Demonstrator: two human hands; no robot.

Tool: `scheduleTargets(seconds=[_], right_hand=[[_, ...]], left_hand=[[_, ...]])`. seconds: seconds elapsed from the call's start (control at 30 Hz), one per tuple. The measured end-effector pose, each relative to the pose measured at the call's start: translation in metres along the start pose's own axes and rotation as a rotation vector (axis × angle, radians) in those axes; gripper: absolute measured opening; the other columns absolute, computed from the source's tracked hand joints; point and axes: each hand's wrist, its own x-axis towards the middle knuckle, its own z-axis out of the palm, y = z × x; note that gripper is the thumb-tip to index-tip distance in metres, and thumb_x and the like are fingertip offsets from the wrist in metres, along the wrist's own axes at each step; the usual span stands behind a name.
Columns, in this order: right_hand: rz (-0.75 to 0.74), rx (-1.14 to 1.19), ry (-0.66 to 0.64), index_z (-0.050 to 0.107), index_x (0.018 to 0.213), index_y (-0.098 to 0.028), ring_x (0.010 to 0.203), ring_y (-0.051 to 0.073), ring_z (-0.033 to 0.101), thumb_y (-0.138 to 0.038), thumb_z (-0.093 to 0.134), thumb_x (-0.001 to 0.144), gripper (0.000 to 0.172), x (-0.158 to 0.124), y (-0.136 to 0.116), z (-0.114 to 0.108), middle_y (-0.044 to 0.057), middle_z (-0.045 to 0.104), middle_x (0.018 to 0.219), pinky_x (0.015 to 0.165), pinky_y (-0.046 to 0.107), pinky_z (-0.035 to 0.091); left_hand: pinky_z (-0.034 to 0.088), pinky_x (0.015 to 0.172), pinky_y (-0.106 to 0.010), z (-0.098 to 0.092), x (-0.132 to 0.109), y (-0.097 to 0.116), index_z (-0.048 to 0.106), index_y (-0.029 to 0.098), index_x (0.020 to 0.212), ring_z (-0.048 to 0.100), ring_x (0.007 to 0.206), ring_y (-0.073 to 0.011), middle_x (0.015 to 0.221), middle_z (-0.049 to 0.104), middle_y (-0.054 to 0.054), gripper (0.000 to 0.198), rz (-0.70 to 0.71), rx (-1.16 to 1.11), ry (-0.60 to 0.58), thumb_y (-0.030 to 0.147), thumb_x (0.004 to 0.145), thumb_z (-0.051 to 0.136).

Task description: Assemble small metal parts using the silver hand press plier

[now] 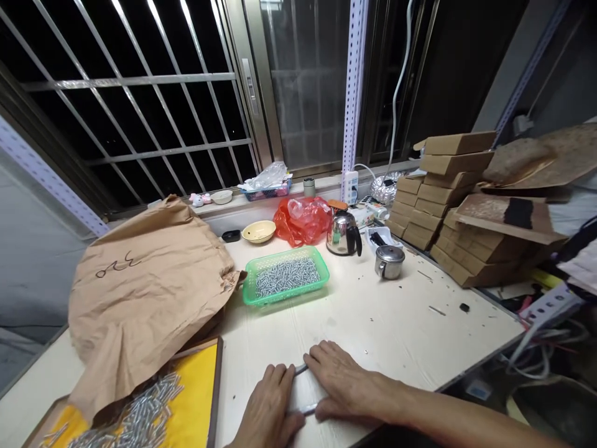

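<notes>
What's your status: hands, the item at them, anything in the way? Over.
Left hand and right hand down on table, touching small grey item between them, grip unclear. Item mostly hidden. Green basket beyond, well apart.

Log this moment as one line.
left hand: flat on pale wooden table | right hand: flat beside it | between them: small silvery metal pieces

I see a small home workshop: a worktop (373,323) by a barred window (140,112), stacked cardboard boxes (438,205), and a green basket (285,275) of metal pins.
</notes>
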Motion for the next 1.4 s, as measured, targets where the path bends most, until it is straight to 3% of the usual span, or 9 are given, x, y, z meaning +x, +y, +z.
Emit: scheduleTargets(seconds=[0.13, 0.33, 0.53, 0.67, 0.8, 0.97, 1.2, 1.27, 1.4], right_hand=[[-0.005, -0.077, -0.035, 0.059, 0.103, -0.009, 0.1, 0.028, 0.05, -0.036, 0.074, 0.07, 0.045, 0.007, -0.002, 0.0, 0.013, 0.058, 0.103, 0.088, 0.037, 0.04], [-0.051, -0.154, 0.03, 0.06, 0.089, -0.014, 0.09, 0.022, 0.052, -0.032, 0.065, 0.081, 0.021, 0.013, 0.007, 0.027, 0.008, 0.059, 0.092, 0.078, 0.033, 0.039], [-0.061, -0.141, 0.0, 0.06, 0.087, -0.015, 0.084, 0.017, 0.054, -0.024, 0.055, 0.088, 0.011, 0.014, 0.007, 0.023, 0.005, 0.061, 0.087, 0.073, 0.028, 0.038], [-0.039, -0.131, 0.057, 0.061, 0.093, -0.015, 0.088, 0.019, 0.053, -0.03, 0.06, 0.085, 0.017, 0.011, 0.01, 0.013, 0.006, 0.06, 0.092, 0.077, 0.029, 0.038], [-0.119, -0.05, 0.084, 0.059, 0.108, -0.015, 0.092, 0.021, 0.051, -0.05, 0.064, 0.077, 0.046, 0.007, 0.019, 0.005, 0.008, 0.058, 0.098, 0.079, 0.031, 0.039], [-0.073, -0.079, 0.078, 0.064, 0.1, -0.017, 0.089, 0.019, 0.051, -0.028, 0.046, 0.093, 0.022, 0.021, 0.035, 0.011, 0.007, 0.06, 0.093, 0.078, 0.03, 0.035], [0.025, -0.238, 0.134, 0.065, 0.09, -0.018, 0.091, 0.022, 0.048, -0.022, 0.051, 0.09, 0.014, 0.056, 0.035, 0.004, 0.007, 0.063, 0.09, 0.076, 0.033, 0.03], [-0.07, -0.229, 0.104, 0.065, 0.091, -0.019, 0.09, 0.021, 0.047, -0.019, 0.052, 0.089, 0.013, 0.058, 0.016, 0.003, 0.006, 0.062, 0.091, 0.075, 0.033, 0.029], [-0.5, -0.149, 0.002, 0.064, 0.09, -0.023, 0.092, 0.02, 0.044, -0.024, 0.053, 0.088, 0.011, 0.053, -0.034, 0.008, 0.004, 0.058, 0.094, 0.073, 0.031, 0.031]], left_hand=[[0.039, 0.095, -0.039, -0.003, 0.002, 0.005, 0.046, 0.02, 0.128, 0.046, 0.111, -0.0277, 0.122, 0.054, -0.01, 0.059, 0.024, 0.029, -0.002, 0.021, 0.07, 0.059], [0.042, 0.081, -0.035, -0.004, 0.007, 0.008, 0.059, 0.019, 0.097, 0.049, 0.098, -0.0236, 0.101, 0.058, -0.006, 0.017, 0.155, 0.098, 0.034, 0.021, 0.082, 0.051], [0.043, 0.074, -0.033, -0.005, 0.015, 0.008, 0.06, 0.018, 0.086, 0.051, 0.09, -0.0216, 0.092, 0.059, -0.006, 0.015, 0.156, 0.129, 0.039, 0.025, 0.088, 0.046], [0.046, 0.077, -0.037, 0.001, 0.011, 0.008, 0.059, 0.017, 0.099, 0.052, 0.095, -0.0247, 0.098, 0.06, -0.008, 0.019, 0.128, 0.117, 0.101, 0.027, 0.087, 0.049], [0.042, 0.096, -0.045, 0.03, -0.006, 0.009, 0.047, 0.015, 0.124, 0.045, 0.12, -0.028, 0.129, 0.05, -0.014, 0.037, 0.125, 0.058, 0.29, 0.021, 0.087, 0.047], [0.039, 0.103, -0.046, 0.061, -0.027, 0.029, 0.049, 0.016, 0.124, 0.041, 0.128, -0.0272, 0.134, 0.05, -0.013, 0.035, 0.215, -0.004, 0.349, 0.019, 0.089, 0.046], [0.034, 0.108, -0.048, 0.065, -0.036, 0.046, 0.05, 0.014, 0.123, 0.046, 0.125, -0.0256, 0.128, 0.056, -0.012, 0.035, 0.219, -0.111, 0.363, 0.022, 0.089, 0.048], [0.035, 0.107, -0.048, 0.063, -0.04, 0.048, 0.047, 0.013, 0.127, 0.043, 0.127, -0.0267, 0.131, 0.053, -0.013, 0.041, 0.234, -0.12, 0.374, 0.022, 0.087, 0.051], [0.041, 0.101, -0.041, 0.056, -0.065, 0.05, 0.05, 0.015, 0.124, 0.049, 0.12, -0.0245, 0.124, 0.057, -0.012, 0.039, 0.353, -0.17, 0.421, 0.017, 0.085, 0.052]])
